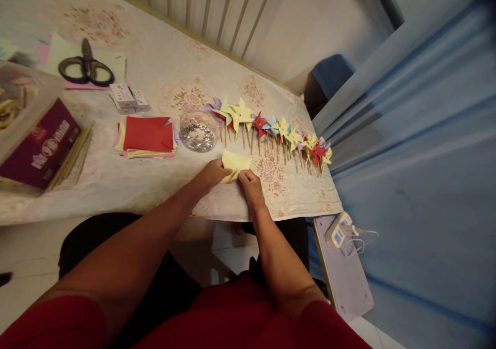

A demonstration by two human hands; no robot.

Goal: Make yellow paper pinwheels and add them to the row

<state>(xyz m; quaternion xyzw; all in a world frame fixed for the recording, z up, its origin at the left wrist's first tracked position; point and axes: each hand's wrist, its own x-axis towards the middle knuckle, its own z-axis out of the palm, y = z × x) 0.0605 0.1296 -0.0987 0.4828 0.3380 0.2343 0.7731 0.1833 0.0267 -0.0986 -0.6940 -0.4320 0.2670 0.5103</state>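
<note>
Near the table's front edge I hold a yellow paper sheet between both hands. My left hand pinches its left side, and my right hand grips the lower right corner. Just beyond my left hand sits a clear round dish of small shiny metal pieces. Left of the dish lies a stack of coloured paper, red on top, with cuts at its corners. Finished paper pinwheels on thin sticks lie in a row from behind the sheet toward the right.
Black-handled scissors rest on more paper at the back left, beside small white boxes. A plastic tub and several wooden sticks stand at left. A power strip sits on a low stool by the blue curtain.
</note>
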